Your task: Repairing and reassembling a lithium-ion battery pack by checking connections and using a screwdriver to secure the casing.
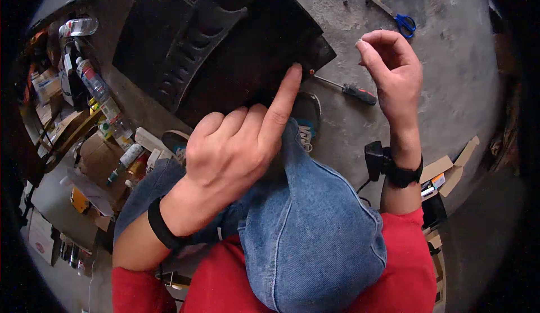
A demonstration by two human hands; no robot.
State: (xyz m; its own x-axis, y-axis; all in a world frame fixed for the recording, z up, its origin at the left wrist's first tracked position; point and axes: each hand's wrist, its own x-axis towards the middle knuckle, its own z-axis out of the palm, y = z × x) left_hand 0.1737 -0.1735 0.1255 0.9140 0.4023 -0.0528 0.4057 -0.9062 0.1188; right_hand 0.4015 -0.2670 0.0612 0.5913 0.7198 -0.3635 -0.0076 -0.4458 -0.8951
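A large black panel point(253, 48) with a moulded, slotted ridge lies in front of me, tilted over my knees and feet. My left hand point(230, 144) reaches over its near edge. The index finger is stretched out with its tip at the panel's right part, while the other fingers curl loosely; it holds nothing. By that fingertip, near the panel's corner, sits a small orange-red dot point(311, 72). Right of the panel my right hand point(396, 79) is raised, thumb and index finger pinched. A tiny pale bit shows at their tips, too small to name.
A screwdriver point(358, 93) with a black and red handle lies on the concrete floor point(450, 71) below my right hand. Blue-handled scissors point(405, 26) lie beyond it. Bottles point(93, 79) and boxes crowd the left; an opened carton point(450, 172) stands at right.
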